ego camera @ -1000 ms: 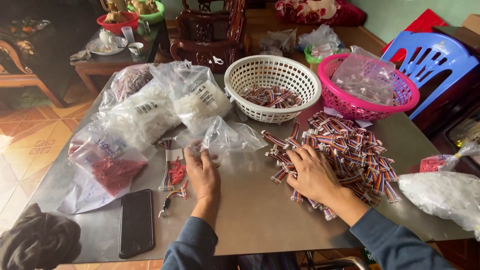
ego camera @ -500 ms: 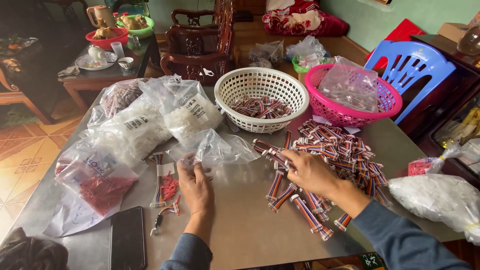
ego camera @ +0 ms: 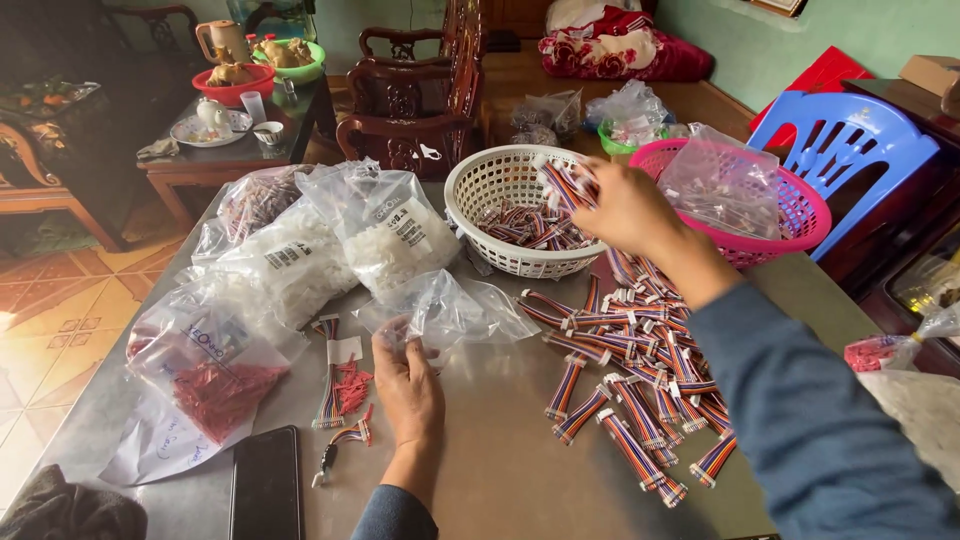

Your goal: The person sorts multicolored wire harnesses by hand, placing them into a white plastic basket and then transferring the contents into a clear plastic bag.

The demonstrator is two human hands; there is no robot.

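My right hand [ego camera: 625, 205] is raised over the rim of the white basket [ego camera: 470, 190], gripping a bundle of striped ribbon cables [ego camera: 565, 180] with white plugs. More such cables lie inside the basket. A big heap of the same cables [ego camera: 640, 370] covers the metal table [ego camera: 500, 470] under my right arm. My left hand [ego camera: 408, 385] rests on the table, fingertips touching a small clear plastic bag [ego camera: 450, 310]. Small red connectors [ego camera: 352, 385] and a short cable lie just left of that hand.
Clear bags of white and red parts [ego camera: 290, 260] crowd the table's left side. A black phone [ego camera: 265, 485] lies at the front left. A pink basket [ego camera: 790, 200] with clear bags stands at the right, a blue plastic chair [ego camera: 850, 140] behind it. Wooden chairs stand beyond.
My right hand lifted a bundle of cables off the heap and carried it up over the white basket. My left hand stayed by the small bag.
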